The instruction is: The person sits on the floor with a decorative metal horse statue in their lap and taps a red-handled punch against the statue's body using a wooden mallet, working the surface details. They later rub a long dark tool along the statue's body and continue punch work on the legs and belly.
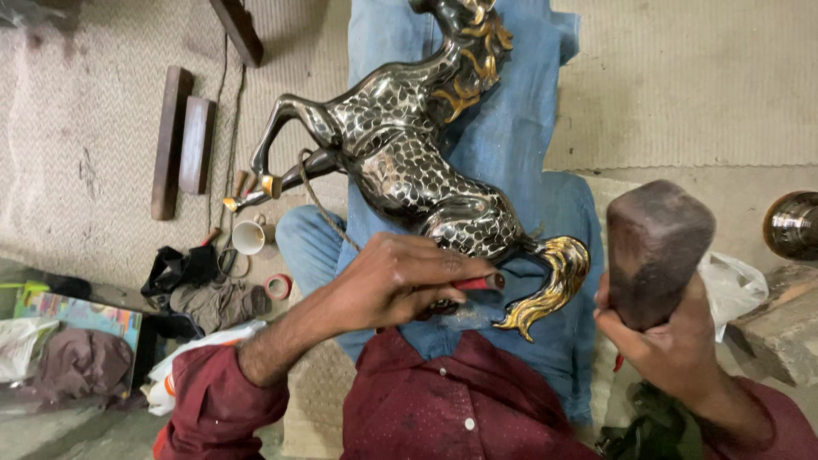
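The left hand [388,281] grips a punch [477,282] against the horse [409,153]; right hand [665,336] clutches a raised mallet [656,247], likely mid-chasing; striking needs aim.

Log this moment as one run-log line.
left hand: holds chisel on metal horse | right hand: raises mallet | horse lies across lap

a floor-level metal craft workshop: woven matting [699,77], wooden blocks [183,140], scattered rags [213,302], tape roll [278,286]

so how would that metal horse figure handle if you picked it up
The horse figure looks like polished metal, so probably rigid, fairly heavy and slippery. Its thin legs and curled gold tail make it uneven; off the lap it would likely tip.
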